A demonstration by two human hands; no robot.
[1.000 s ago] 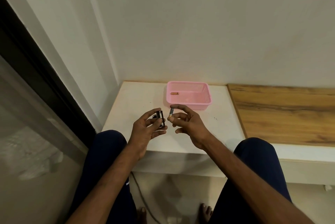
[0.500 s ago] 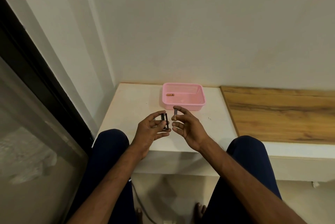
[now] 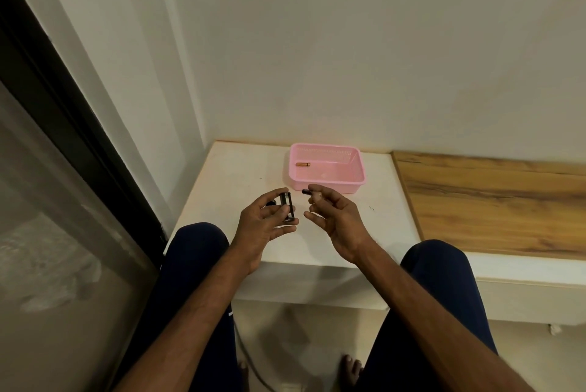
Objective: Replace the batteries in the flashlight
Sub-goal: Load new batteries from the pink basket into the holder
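Note:
My left hand point(image 3: 264, 220) grips a small black battery holder point(image 3: 287, 208) above the white table's front part, thumb and fingers curled round it. A dark part of the flashlight point(image 3: 270, 203) shows just behind my left fingers. My right hand point(image 3: 333, 217) pinches a small dark battery point(image 3: 306, 191) between thumb and fingertips, a short gap to the right of the holder. Another battery, copper coloured point(image 3: 303, 164), lies in the left part of a pink plastic basket point(image 3: 358, 181) just beyond both hands.
The white table point(image 3: 234, 176) stands in a wall corner; a wooden board point(image 3: 488, 201) adjoins it on the right. A dark-framed glass door point(image 3: 63, 169) runs along the left. My knees and bare feet are below the table edge, with a cable point(image 3: 250, 363) on the floor.
My right hand has drawn slightly away to the right and turned the battery from upright to nearly level. The left hand keeps its grip on the holder.

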